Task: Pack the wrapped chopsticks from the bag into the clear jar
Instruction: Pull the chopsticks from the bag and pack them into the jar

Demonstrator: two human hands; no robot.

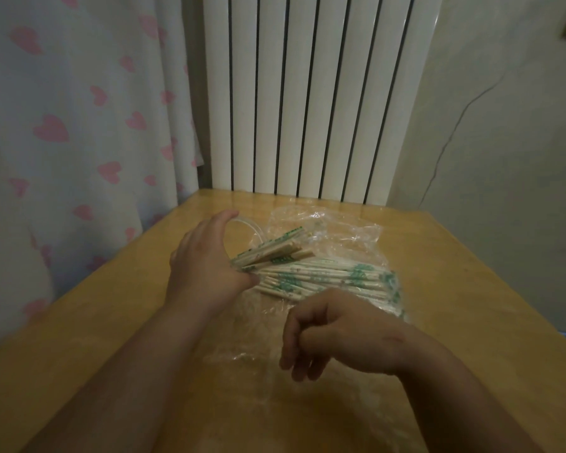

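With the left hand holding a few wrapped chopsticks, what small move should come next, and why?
Probably swing the bundle toward the clear jar and start it in: the left hand grips it beside the jar's rim, next to the bag; the right hand hangs free.

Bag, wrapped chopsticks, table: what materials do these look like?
Bag: thin clear plastic film, glossy, crinkled. Wrapped chopsticks: pale sticks, likely bamboo or wood, in green-printed sleeves, film or paper, cannot tell. Table: orange-tan wood or wood-look laminate, semi-gloss; it reflects the radiator.
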